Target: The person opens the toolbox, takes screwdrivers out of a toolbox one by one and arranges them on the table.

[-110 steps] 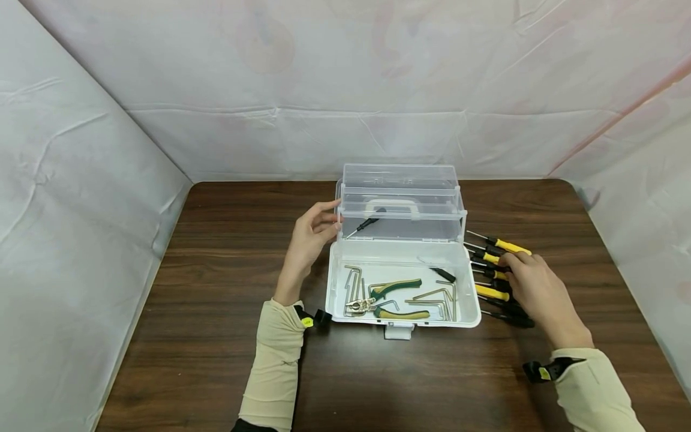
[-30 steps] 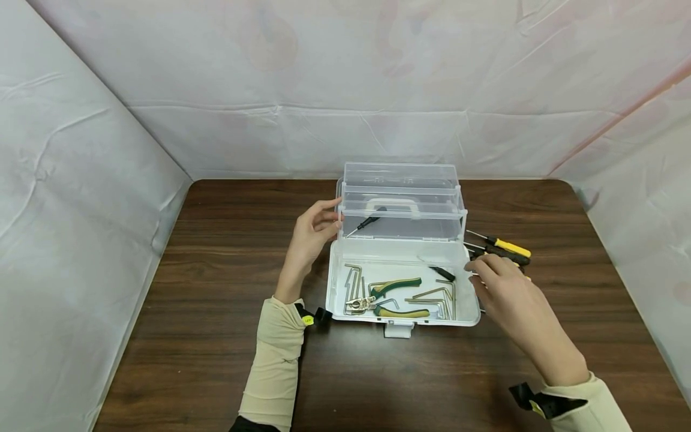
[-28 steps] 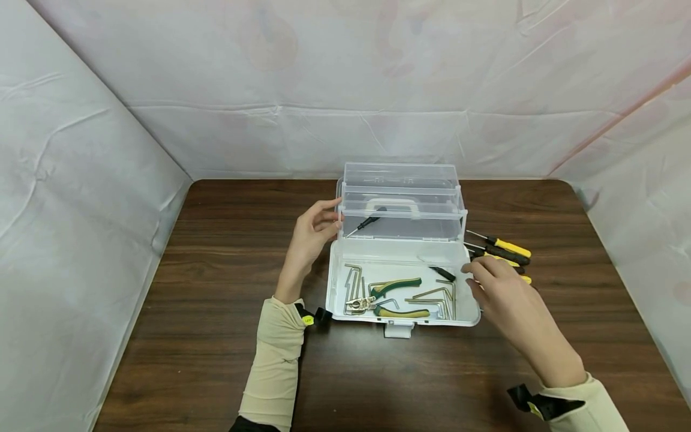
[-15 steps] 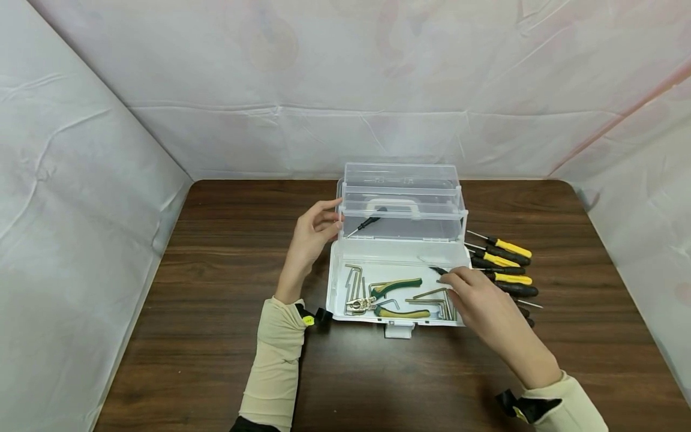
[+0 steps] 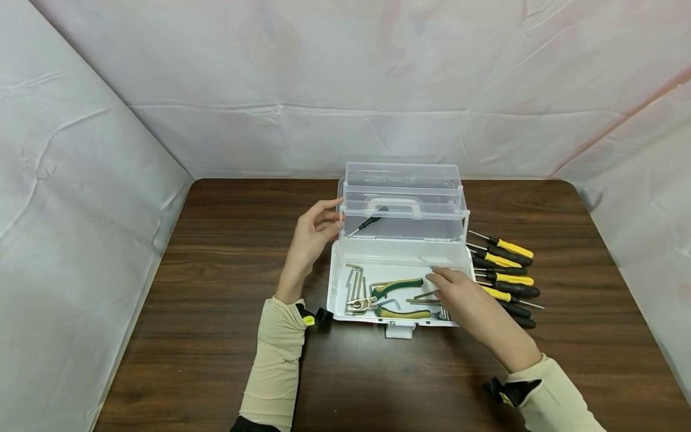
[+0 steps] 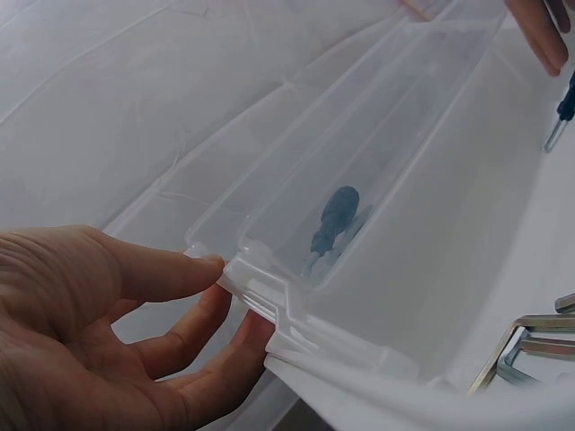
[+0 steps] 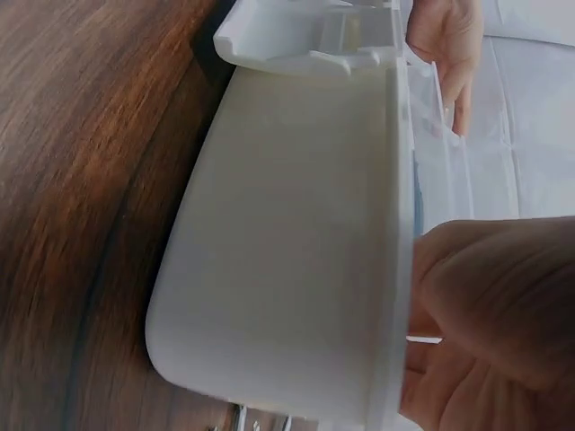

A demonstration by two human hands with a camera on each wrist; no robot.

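Observation:
A white toolbox (image 5: pixel 338 288) stands with its clear lid (image 5: pixel 402 173) raised at the back. At the lid's left corner, my left hand (image 5: pixel 310 237) pinches the clear plastic edge between thumb and fingers. My right hand (image 5: pixel 466 306) reaches over the box's right side with its fingers bent down inside. A black-handled tool (image 6: pixel 566 106) with a thin metal end lies just below those fingertips in the left wrist view; in the head view the hand hides its handle. Green-and-yellow pliers (image 5: pixel 398 287) and several hex keys (image 5: pixel 354 288) lie in the box.
Several black and yellow screwdrivers (image 5: pixel 513 279) lie on the brown table (image 5: pixel 227 288) against the box's right side. A small black screwdriver (image 5: pixel 371 221) shows in the clear lid part. The front latch (image 5: pixel 399 330) hangs down. White sheeting (image 5: pixel 297 138) stands behind the table.
My right hand has moved left from the screwdrivers, over the box's right wall and into the box, covering the black-handled tool. The left hand stays at the lid's edge.

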